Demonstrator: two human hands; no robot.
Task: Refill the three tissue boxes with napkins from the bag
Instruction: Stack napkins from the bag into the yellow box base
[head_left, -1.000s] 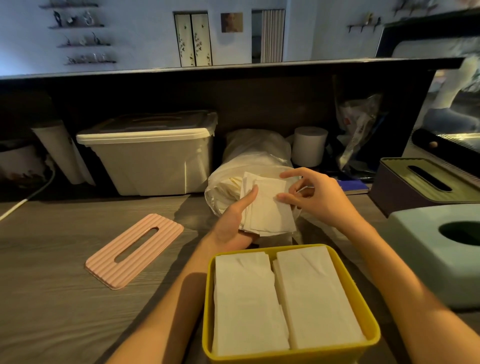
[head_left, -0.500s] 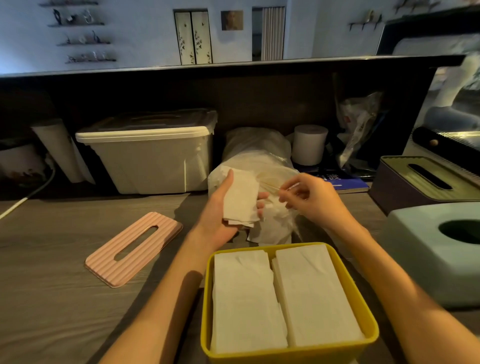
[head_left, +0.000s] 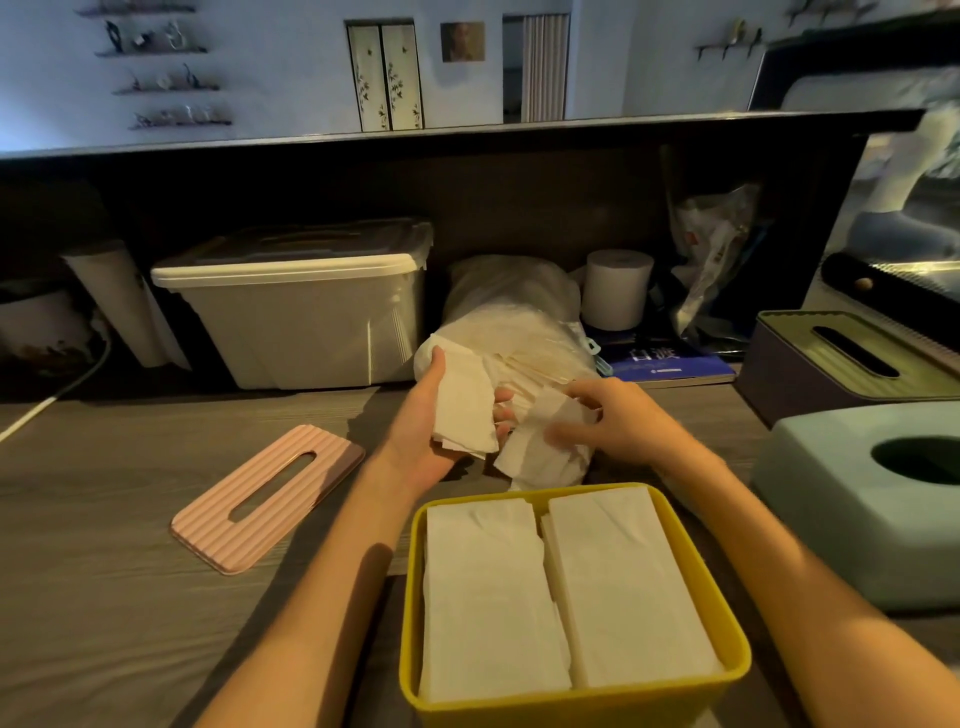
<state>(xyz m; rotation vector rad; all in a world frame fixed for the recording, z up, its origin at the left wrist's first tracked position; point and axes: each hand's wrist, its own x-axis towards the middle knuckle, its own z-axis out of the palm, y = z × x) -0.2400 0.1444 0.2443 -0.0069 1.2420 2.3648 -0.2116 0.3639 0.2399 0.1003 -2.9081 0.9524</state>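
Note:
An open yellow tissue box (head_left: 576, 709) stands nearest me, filled with two side-by-side stacks of white napkins (head_left: 561, 592). Its pink ribbed lid (head_left: 270, 496) lies flat on the table to the left. Behind the box lies a clear plastic bag of napkins (head_left: 519, 332). My left hand (head_left: 423, 431) holds a small folded stack of napkins (head_left: 465, 405) in front of the bag. My right hand (head_left: 618, 421) pinches a loose napkin (head_left: 540, 441) just right of it. A pale green box (head_left: 831, 514) and a dark box with olive lid (head_left: 810, 358) sit at the right.
A lidded white storage bin (head_left: 306, 312) stands at the back left, a paper roll (head_left: 615, 288) and a crumpled plastic bag (head_left: 711, 249) at the back right. A blue booklet (head_left: 670, 361) lies beside the napkin bag. A white cable (head_left: 57, 389) runs along the far left.
My left hand turned its napkin stack upright and kept it by the bag. My right hand let go of that stack, dropped lower, and took hold of a separate loose napkin.

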